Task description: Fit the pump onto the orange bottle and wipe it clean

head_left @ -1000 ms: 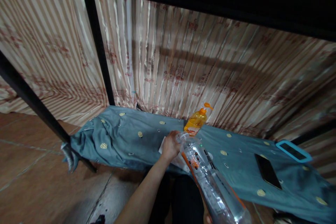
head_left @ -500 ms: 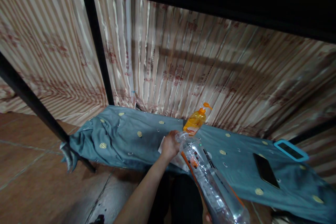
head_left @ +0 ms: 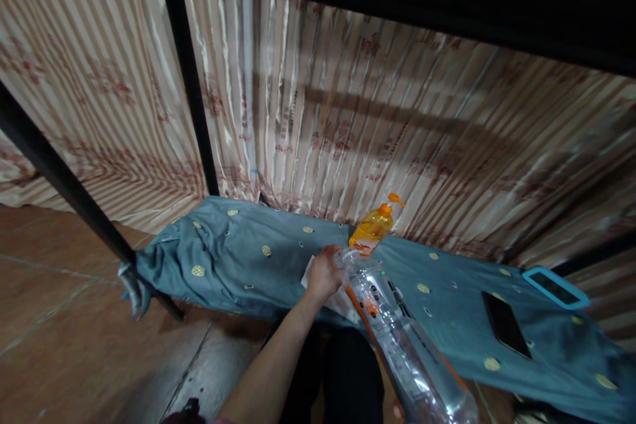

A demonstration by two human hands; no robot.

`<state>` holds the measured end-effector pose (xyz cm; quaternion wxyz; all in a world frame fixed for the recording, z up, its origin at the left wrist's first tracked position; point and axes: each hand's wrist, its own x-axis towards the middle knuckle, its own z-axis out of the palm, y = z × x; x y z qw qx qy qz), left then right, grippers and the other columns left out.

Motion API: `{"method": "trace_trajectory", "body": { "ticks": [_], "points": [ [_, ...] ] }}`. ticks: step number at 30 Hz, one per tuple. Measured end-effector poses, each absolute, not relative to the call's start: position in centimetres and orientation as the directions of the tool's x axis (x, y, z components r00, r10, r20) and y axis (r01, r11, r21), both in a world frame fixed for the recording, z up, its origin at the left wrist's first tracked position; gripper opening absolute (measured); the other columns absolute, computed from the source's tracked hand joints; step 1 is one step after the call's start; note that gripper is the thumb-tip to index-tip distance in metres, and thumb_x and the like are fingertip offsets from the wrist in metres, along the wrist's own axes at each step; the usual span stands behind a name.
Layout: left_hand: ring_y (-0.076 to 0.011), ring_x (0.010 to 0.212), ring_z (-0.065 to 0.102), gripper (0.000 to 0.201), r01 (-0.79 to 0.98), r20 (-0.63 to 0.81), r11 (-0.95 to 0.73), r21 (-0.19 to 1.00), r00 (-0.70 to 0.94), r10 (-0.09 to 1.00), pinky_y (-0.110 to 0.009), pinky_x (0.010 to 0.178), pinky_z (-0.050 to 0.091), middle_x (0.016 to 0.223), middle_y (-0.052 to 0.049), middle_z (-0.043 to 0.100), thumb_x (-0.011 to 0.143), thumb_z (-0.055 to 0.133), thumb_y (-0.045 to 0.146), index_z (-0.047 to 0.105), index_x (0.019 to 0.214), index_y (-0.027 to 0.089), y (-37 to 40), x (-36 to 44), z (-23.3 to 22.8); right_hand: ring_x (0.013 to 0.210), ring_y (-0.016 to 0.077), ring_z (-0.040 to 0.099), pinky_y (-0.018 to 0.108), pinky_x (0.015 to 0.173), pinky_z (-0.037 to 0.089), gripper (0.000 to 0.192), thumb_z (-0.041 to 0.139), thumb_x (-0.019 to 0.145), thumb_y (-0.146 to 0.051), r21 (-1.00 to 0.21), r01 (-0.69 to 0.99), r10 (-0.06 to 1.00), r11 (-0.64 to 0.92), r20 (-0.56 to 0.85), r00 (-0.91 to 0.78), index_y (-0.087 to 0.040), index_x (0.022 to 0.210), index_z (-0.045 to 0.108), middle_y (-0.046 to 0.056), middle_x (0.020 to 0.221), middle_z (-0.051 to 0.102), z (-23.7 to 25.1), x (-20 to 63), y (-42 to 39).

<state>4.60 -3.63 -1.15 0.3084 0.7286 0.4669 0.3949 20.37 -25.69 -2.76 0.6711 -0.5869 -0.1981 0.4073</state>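
Left hand (head_left: 324,274) out over the blue-green sheet (head_left: 248,258), fingers curled at the open mouth of a clear plastic bottle (head_left: 397,338) — whether pinching the rim or something small there, cannot tell. Bottle tilted, neck up toward the striped curtain (head_left: 348,112), base low at the bottom edge of view, orange strap along its side. Right hand (head_left: 397,411) barely visible beneath the base, apparently supporting it; how far closed, cannot tell. Under the left hand, a white sheet of paper or tissue (head_left: 309,273) on the bedding. Just beyond the bottle's mouth — an orange pump bottle (head_left: 371,230), upright against the curtain. Farther right on the sheet, a black phone (head_left: 505,332) lying flat, and well past it a blue-framed device (head_left: 555,286). Black bed-frame post (head_left: 191,79) at left.
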Motion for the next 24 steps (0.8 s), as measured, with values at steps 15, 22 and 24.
{"method": "trace_trajectory", "body": {
  "ticks": [15,22,24],
  "points": [
    [-0.0225,0.088,0.068,0.024,0.441,0.289,-0.376,0.815,0.253,0.923,-0.03,0.079,0.053,0.093,-0.007,0.071,0.079,0.072,0.034,0.069,0.096,0.017,-3.7,4.6,-1.3,0.063,0.0233,0.071,0.036,0.046,0.058,0.063,0.079,0.07,-0.046,-0.947,-0.265,0.726,-0.183,-0.312,0.613,-0.025,0.126,0.059,0.007,0.092,0.076,-7.3,25.6,-23.2],
    [-0.0229,0.09,0.068,0.021,0.434,0.292,-0.383,0.816,0.262,0.92,-0.031,0.082,0.054,0.095,-0.008,0.071,0.081,0.069,0.031,0.069,0.096,0.016,-3.6,4.7,-1.3,0.033,0.0242,0.058,0.032,0.026,0.043,0.051,0.082,0.056,-0.059,-0.948,-0.275,0.714,-0.16,-0.304,0.631,-0.026,0.093,0.072,0.006,0.059,0.072,-6.6,22.0,-27.9],
    [-0.0234,0.09,0.069,0.021,0.449,0.296,-0.388,0.805,0.263,0.918,-0.032,0.081,0.054,0.095,-0.008,0.071,0.08,0.07,0.03,0.069,0.096,0.016,-3.6,4.7,-1.3,0.046,0.0269,0.067,0.032,0.034,0.05,0.06,0.079,0.054,-0.068,-0.96,-0.279,0.728,0.023,-0.175,0.663,-0.023,0.094,0.071,0.012,0.068,0.076,-6.2,20.1,-29.9]
  ]
}}
